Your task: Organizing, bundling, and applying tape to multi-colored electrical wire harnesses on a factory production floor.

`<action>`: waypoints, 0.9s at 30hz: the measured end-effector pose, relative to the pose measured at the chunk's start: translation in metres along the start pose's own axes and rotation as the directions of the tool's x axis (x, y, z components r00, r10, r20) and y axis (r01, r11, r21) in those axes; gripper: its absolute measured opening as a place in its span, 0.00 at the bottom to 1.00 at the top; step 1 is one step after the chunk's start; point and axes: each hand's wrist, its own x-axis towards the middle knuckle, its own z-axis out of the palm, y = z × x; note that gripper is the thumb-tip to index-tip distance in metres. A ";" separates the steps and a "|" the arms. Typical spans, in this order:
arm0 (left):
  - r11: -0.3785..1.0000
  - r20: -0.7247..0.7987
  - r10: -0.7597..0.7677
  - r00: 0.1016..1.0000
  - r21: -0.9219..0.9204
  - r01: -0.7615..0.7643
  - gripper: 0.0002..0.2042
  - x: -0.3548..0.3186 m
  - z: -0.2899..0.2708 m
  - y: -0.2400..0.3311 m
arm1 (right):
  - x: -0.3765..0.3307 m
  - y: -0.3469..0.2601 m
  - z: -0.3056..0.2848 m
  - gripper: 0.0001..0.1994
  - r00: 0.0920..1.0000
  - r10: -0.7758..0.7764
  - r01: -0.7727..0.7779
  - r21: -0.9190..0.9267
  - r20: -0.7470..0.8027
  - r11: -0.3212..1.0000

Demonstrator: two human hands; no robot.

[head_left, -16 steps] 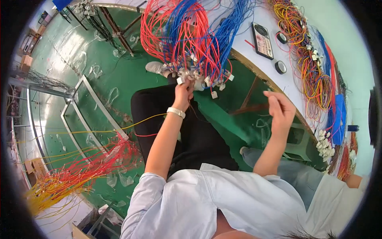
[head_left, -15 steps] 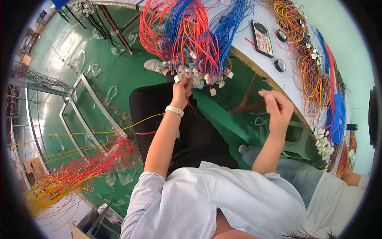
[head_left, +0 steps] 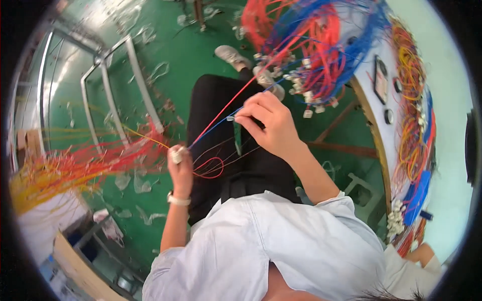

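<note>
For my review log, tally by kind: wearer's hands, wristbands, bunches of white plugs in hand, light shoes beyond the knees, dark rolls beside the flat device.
Hands (left hand, right hand): 2
Wristband: 1
White plug bunch: 1
Light shoes: 2
Dark rolls: 2
Total: 8

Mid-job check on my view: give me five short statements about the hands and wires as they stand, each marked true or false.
1. The left hand holds a cluster of white connectors. True.
2. The wristband is on the right wrist. False: the pale wristband is on the left wrist.
3. A red wire stretches up from the left hand. True.
4. The right hand rests on the table. False: it is raised, with a small white piece at its fingertips.
5. A yellow wire reaches toward the left hand. True.
</note>
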 end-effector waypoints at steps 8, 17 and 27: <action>0.968 0.064 -0.109 0.992 -0.220 0.120 0.08 -0.017 -0.026 0.100 | 0.008 -0.037 0.089 0.02 0.931 0.089 -0.255 0.456 0.355 0.853; 0.819 0.527 -0.199 0.827 -0.373 0.435 0.14 -0.007 0.041 0.142 | -0.001 -0.062 0.026 0.02 0.985 0.095 -0.145 0.401 0.143 0.905; 0.962 0.484 -0.078 0.872 -0.192 0.193 0.11 -0.017 0.087 0.142 | -0.019 -0.059 -0.022 0.03 0.954 0.251 -0.294 0.339 0.165 0.894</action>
